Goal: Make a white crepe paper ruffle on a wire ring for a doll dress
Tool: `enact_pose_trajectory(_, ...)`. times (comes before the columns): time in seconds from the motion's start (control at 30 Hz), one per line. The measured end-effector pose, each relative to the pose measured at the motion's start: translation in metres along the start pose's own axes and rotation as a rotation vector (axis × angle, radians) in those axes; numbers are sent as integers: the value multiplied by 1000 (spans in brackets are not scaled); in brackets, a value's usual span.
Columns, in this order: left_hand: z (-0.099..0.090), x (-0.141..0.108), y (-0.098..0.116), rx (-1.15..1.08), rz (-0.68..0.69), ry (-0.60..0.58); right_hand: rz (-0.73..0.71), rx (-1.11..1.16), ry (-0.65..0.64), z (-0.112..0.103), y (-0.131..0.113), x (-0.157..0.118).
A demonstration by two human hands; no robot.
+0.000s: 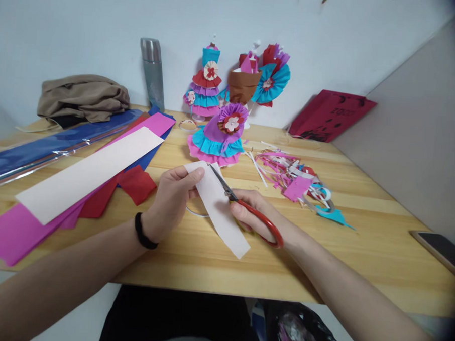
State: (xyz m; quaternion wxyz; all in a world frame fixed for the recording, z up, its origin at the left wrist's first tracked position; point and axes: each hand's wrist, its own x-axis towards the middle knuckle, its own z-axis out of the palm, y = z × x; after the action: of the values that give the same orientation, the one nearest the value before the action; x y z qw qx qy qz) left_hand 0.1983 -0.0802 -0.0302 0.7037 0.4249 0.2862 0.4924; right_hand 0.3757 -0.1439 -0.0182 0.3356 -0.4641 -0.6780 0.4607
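Note:
My left hand [177,196] pinches the upper end of a white paper strip [220,203] between thumb and fingers. The strip slants down to the right above the table. In my right hand [254,209] is a pair of scissors [265,221] with red handles, its dark blades pointing up and left at the strip's top edge. Whether the blades are parted is hard to see. Just beyond stands a small ruffled paper dress [219,137] in purple, blue and pink, with a flower on it. Part of a thin white ring [197,213] shows under the strip.
Long crepe paper sheets [87,174] and a red scrap [137,184] lie left. Paper scraps [291,176] are heaped right, near a phone [440,250]. Along the wall stand a flask [153,74], decorated paper dresses [206,86], a folded cloth [83,98] and a red bag [331,116].

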Motion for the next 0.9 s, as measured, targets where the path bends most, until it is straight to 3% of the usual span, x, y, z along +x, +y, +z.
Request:
enact_pose_trajectory(0.33,0,-1,-1,29,16,-25,-51,18,-35,-2,1,0)
enact_pose_trajectory(0.9,-2,0,-3,53,22,-29,64,50,48,3,8,2)
